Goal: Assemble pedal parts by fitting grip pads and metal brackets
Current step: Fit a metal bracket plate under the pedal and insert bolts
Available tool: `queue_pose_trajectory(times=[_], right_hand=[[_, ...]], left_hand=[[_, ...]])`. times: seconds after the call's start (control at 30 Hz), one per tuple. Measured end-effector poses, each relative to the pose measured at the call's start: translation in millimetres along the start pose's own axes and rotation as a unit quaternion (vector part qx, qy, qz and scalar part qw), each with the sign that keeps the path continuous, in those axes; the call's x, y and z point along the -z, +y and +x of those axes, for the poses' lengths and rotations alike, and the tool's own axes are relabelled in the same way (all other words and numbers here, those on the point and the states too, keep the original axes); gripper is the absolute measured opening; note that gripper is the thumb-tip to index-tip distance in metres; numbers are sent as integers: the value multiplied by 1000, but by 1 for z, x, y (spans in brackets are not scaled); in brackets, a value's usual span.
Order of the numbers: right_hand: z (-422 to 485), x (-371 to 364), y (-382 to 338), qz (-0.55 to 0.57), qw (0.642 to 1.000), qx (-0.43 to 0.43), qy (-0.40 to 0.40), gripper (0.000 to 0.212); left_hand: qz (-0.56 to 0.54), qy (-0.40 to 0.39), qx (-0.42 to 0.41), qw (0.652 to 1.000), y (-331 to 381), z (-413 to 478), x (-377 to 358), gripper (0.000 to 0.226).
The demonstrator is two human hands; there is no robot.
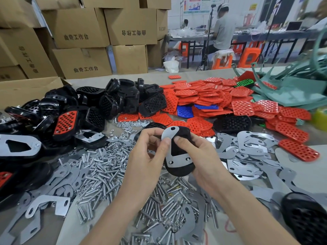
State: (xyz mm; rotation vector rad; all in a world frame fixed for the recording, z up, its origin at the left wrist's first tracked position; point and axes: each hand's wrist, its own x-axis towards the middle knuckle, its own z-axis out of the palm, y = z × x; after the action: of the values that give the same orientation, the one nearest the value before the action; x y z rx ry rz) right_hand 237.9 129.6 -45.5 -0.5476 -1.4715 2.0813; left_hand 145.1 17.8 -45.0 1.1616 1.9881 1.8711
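A black pedal body is held up over the table's middle, its underside facing me. A silver metal bracket lies flat on that underside, with bolt holes near its lower edge. My left hand grips the pedal's left side, thumb pressing on the bracket. From the right, my right hand grips the pedal, its thumb on the black part inside the bracket's opening.
Bolts and nuts lie heaped below my hands. Loose brackets spread to the right, red grip pads behind them. Black pedal bodies and finished pedals pile at left. Cardboard boxes stand behind; a person sits far back.
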Motion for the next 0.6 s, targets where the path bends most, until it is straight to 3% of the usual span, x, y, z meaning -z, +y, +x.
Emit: queue_pose_trajectory(times=[0.17,0.6], right_hand=[[-2,0,0,-2,1000,-4,11,13],[-7,-3,1,14,999,1,43,15]], left_hand=[[-5,-16,-2,1000,0,0,0,18],[-13,-51,-18,998,-2,1,3,24]])
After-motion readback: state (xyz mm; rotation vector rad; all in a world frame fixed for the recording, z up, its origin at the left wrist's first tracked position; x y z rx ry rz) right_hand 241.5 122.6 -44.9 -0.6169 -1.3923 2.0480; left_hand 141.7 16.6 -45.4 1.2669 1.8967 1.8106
